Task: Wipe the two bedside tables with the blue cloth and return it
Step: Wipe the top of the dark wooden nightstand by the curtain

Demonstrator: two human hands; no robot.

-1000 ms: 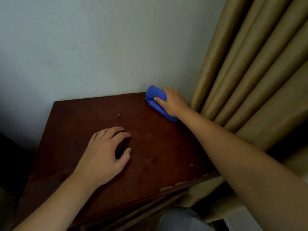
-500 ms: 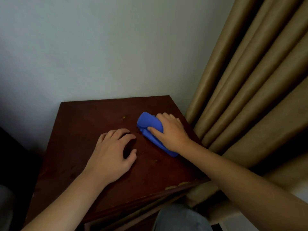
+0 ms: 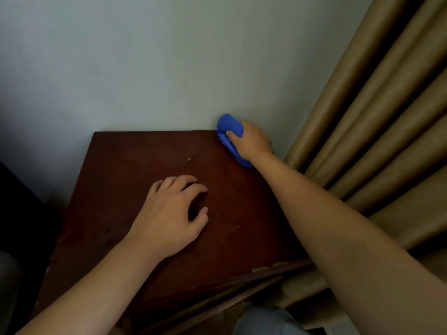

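A pale wall [image 3: 145,68] fills the far side of the scene, with tan curtains [image 3: 375,117] falling in heavy folds down the right. Against that wall stands your dark reddish-brown bedside table [image 3: 135,165], its top scuffed, speckled with small pale flecks, and chipped along the near right edge. Your right forearm reaches diagonally from the near right to the table's far right corner. Your left forearm comes in from the near left.

Your left hand [image 3: 171,216] rests palm down near the middle of the tabletop, fingers loosely bent with their tips on the wood, thumb set apart; it grasps nothing.

Your right hand [image 3: 251,141] sits at the far right corner, just beside the curtains, fingers curled over the blue cloth [image 3: 229,126] and thumb pressed against its left side.

The blue cloth is a vivid, solid blue, bunched into a rounded wad. It bulges out beyond your fingers toward the wall, and a strip shows beneath your palm, lying on the table's far right corner.
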